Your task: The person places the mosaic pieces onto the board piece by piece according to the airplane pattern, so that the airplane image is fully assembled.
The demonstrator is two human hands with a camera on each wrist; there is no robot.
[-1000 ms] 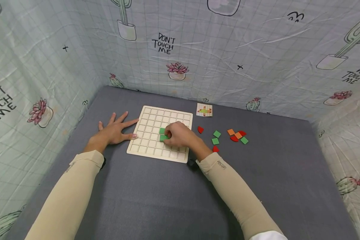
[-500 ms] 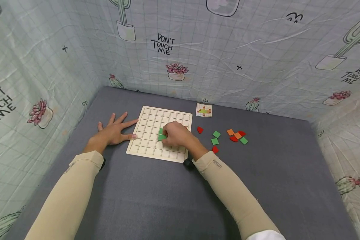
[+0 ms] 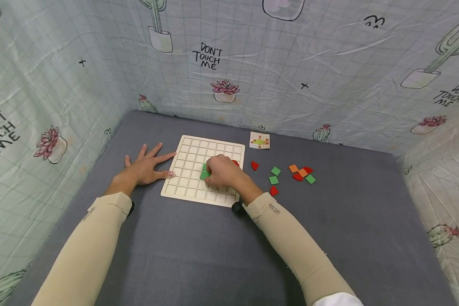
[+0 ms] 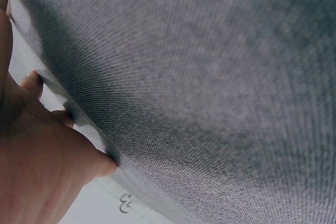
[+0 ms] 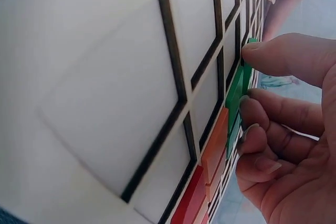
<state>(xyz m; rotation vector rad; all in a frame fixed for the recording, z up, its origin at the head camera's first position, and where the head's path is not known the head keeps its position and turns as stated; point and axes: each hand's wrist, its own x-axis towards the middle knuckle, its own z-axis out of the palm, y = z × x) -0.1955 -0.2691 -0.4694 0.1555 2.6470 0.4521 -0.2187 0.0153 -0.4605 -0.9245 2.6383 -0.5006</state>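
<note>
Right grip (image 3: 225, 172) is right at the green tile (image 3: 204, 175), which lies on the wooden board (image 3: 183, 187), just left of the curled fingers. From here I'd call it pinched, thumb on the side nearer the person and index finger on the far side, though the grip covers part of it. It's a square, so no long axis to fuss over; I'd just watch its edges against the grooves (image 5: 173, 51). Right is clearly the nearer one. Left grip (image 3: 141, 170) holds nothing, fingers spread on the table (image 3: 176, 242), thumb touching the board's left edge.

Board looks like pale, smooth wood with that dark grid. A red tile (image 5: 189, 198) and an orange tile (image 5: 215, 142) lie on it too, both flat and crisp-edged. Off to the right I see loose green squares (image 3: 273, 180), orange squares (image 3: 293, 168), rounded red wedges (image 3: 255, 165) and a small printed card (image 3: 259, 140). Table cover's a ribbed grey weave.
</note>
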